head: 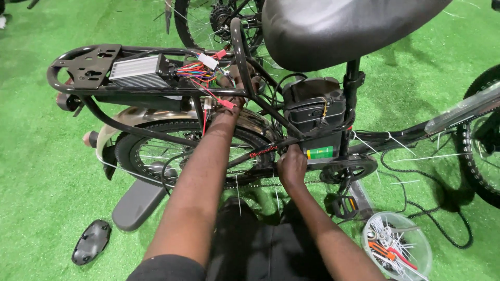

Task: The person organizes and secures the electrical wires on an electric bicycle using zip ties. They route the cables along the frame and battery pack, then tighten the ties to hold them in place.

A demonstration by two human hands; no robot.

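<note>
A black electric bicycle stands on green turf, its rear rack [86, 65] carrying a silver finned controller box [136, 72] with a bundle of coloured wires [200, 70]. My left hand [229, 106] reaches up under the rack, fingers closed among the wires by the rack strut. My right hand [291, 165] grips the frame tube just below the black battery pack [315, 112], next to its green label. The rear wheel [156, 151] sits under my left forearm. The wide black saddle [333, 28] fills the top of the view.
A clear round tub [398, 247] with white cable ties and red-handled cutters lies at bottom right. A black plastic cover [91, 242] and a grey flat part [138, 203] lie on the turf at left. Another wheel [482, 140] stands at right, a loose black cable beside it.
</note>
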